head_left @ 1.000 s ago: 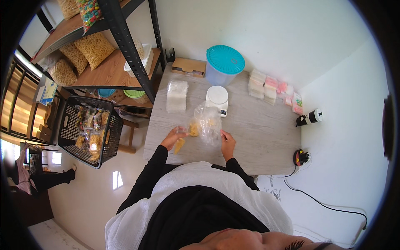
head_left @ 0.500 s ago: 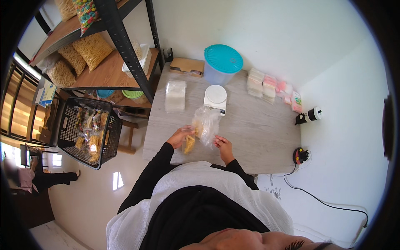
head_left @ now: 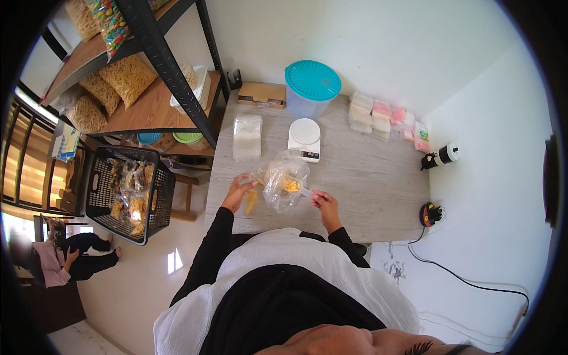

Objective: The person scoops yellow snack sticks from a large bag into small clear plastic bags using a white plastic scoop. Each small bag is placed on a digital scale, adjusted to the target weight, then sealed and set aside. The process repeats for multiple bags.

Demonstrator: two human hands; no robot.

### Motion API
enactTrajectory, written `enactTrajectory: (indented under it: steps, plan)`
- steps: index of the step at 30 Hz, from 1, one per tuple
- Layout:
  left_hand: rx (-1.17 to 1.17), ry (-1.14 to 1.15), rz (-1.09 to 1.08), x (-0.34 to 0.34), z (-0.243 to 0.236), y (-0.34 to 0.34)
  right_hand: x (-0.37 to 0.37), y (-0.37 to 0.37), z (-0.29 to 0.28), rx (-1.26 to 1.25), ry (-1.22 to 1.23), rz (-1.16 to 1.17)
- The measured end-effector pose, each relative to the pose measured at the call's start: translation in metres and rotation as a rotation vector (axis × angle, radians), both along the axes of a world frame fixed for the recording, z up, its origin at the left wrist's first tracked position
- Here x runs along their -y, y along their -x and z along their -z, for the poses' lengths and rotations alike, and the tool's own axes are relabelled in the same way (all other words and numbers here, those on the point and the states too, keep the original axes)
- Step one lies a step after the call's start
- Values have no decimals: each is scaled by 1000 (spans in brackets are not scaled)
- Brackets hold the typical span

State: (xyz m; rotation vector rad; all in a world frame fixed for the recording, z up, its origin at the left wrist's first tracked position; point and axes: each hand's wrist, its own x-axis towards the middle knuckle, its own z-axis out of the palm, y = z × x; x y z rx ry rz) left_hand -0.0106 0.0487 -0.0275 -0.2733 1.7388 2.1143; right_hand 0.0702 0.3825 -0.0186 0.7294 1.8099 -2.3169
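The left hand [head_left: 238, 192] pinches the near-left edge of a clear plastic bag [head_left: 284, 186], fingers closed on the film, and the right hand [head_left: 323, 204] grips the bag's right side in the same way, so the bag hangs stretched between the two hands just above the grey wood-grain table [head_left: 367, 177]. Inside the bag sits a small heap of yellow snack pieces [head_left: 291, 185]; another yellow clump [head_left: 251, 202] lies by the left hand, though whether it is in the bag or on the table is hard to tell. Just beyond the bag stands a white kitchen scale [head_left: 305, 138], and to its left lies a flat stack of empty clear bags [head_left: 247, 136]. Farther back are a tub with a teal lid [head_left: 312, 87], a brown cardboard box [head_left: 261, 93], and a row of pink and white packets [head_left: 378, 115] along the wall. Left of the table stand a wooden shelf [head_left: 148, 109] loaded with bagged snacks and a black basket [head_left: 127, 192] of filled bags on the floor.
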Motion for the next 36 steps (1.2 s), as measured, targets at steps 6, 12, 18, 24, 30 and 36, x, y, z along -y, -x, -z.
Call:
enactTrajectory:
  steps: [6,12,18,24,30,36]
  plan:
    - [-267,162,0,0,-57,-30,-22,-5,-3,-6,-46,23]
    - [-683,538,50,-18,-63,-47,-49,-1,-44,-22,-172,41]
    - [-826,743,89,-42,-89,-53,-40,10,-120,-161,-222,-18]
    - [-787,709,133,-58,-100,-54,20,16,-190,-353,-575,-196]
    - [-689,631,135,-61,-101,-56,74,8,-232,-949,-1050,-534]
    - [-520,364,12,-46,-45,-52,48,11,-234,-823,-948,-319]
